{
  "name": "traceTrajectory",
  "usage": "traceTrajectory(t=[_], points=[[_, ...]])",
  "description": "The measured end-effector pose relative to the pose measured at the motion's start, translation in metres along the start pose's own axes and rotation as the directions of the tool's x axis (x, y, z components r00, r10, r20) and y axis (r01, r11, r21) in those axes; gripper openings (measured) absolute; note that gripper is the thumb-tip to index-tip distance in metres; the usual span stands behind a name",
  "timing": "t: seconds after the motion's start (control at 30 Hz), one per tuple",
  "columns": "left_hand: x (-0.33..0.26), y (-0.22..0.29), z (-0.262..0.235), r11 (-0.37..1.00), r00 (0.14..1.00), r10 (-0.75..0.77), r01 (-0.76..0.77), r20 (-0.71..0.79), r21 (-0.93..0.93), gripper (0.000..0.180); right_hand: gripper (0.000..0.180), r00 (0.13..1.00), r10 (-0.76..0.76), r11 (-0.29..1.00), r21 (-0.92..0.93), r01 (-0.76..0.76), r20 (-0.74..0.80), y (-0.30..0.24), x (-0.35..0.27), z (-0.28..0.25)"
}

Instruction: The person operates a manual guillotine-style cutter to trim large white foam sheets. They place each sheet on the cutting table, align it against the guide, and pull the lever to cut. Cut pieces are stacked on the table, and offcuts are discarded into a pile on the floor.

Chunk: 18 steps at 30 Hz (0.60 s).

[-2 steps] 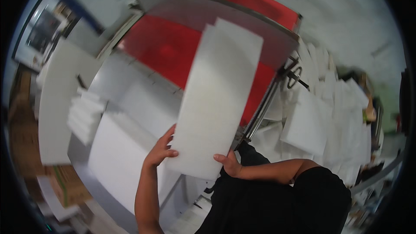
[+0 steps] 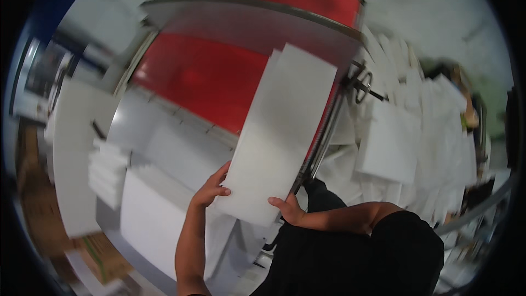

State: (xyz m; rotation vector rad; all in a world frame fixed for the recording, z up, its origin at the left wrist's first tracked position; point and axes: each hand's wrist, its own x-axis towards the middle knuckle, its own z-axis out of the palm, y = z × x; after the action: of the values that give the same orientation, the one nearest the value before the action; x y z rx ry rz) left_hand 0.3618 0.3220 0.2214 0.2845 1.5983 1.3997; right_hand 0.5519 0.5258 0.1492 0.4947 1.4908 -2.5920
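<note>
Between my two hands is a long white foam sheet [image 2: 282, 137], tilted up and away over the machine; a second edge beside its far corner suggests more than one layer. My left hand [image 2: 213, 187] grips its near left edge, thumb on top and fingers at the side. On the near right edge my right hand [image 2: 289, 208] holds it likewise, the thumb on the upper face and the fingers mostly hidden below. Under and left of it, a thick stack of white foam sheets [image 2: 156, 214] lies on the grey table [image 2: 164, 123].
Beyond the table is a red machine bed [image 2: 203, 77] with a grey crossbar [image 2: 246, 19] over it. A handwheel [image 2: 364, 87] sticks out at its right. White foam pieces [image 2: 389, 142] heap up on the right. Smaller foam blocks [image 2: 108, 172] and a cardboard box [image 2: 104, 257] are at the left.
The view has shifted, so the machine sits further left. The foam sheet's far end is slightly lower in the picture. Both hands keep their grip on it.
</note>
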Motion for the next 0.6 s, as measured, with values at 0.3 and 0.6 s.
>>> traceTrajectory(t=[0.3,0.6], points=[[0.204,0.013,-0.001,0.917,0.917,-0.397,0.397,0.033,-0.019,0.109,0.123,0.929,-0.056,0.996,-0.085,0.026,-0.365,-0.046,0.107,-0.12],[0.352,0.071,0.001,0.903,0.904,-0.426,0.427,0.03,-0.051,0.076,0.132,0.906,-0.045,0.978,-0.202,-0.046,-0.421,-0.103,0.17,-0.179]])
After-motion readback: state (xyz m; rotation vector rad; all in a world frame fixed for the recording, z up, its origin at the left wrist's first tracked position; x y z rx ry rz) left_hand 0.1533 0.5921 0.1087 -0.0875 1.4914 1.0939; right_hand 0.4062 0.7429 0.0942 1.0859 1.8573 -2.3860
